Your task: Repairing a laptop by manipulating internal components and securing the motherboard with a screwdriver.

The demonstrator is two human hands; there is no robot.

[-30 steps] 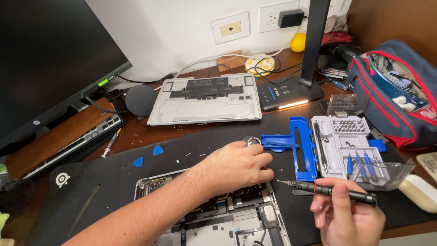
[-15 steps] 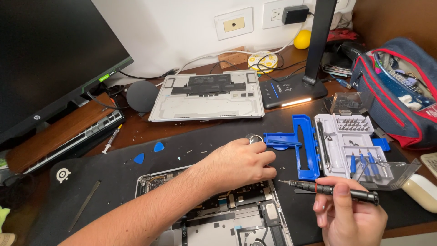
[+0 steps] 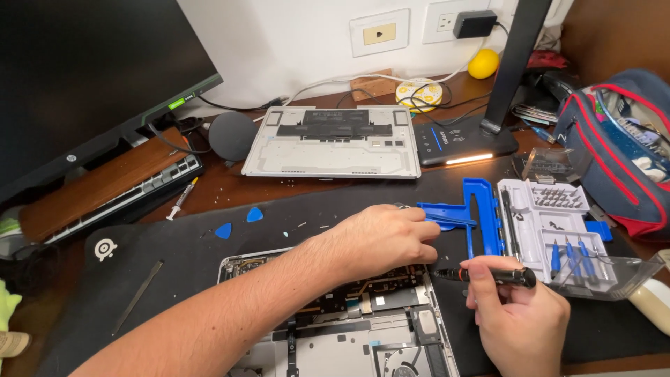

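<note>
An opened laptop [image 3: 349, 328] lies at the bottom centre on a black desk mat [image 3: 293, 209], its boards and cables exposed. My left hand [image 3: 384, 241] rests curled at the laptop's upper right corner; whether it pinches anything is hidden by the fingers. My right hand [image 3: 516, 321] holds a black screwdriver [image 3: 488, 276] level, its tip pointing left toward my left hand. Just above the hands lies a blue plastic tool holder [image 3: 474, 213].
The laptop's removed bottom cover [image 3: 331, 143] lies at the back. A grey bit case [image 3: 551, 216] sits right, beside a red-trimmed pouch [image 3: 621, 139]. A monitor [image 3: 84, 77], keyboard [image 3: 105, 188], lamp base [image 3: 464, 143], blue picks [image 3: 237, 222] and a metal spudger [image 3: 136, 297] surround the mat.
My right hand has drawn the screwdriver left, closer to my left hand. The left hand has hardly moved; the view has shifted slightly.
</note>
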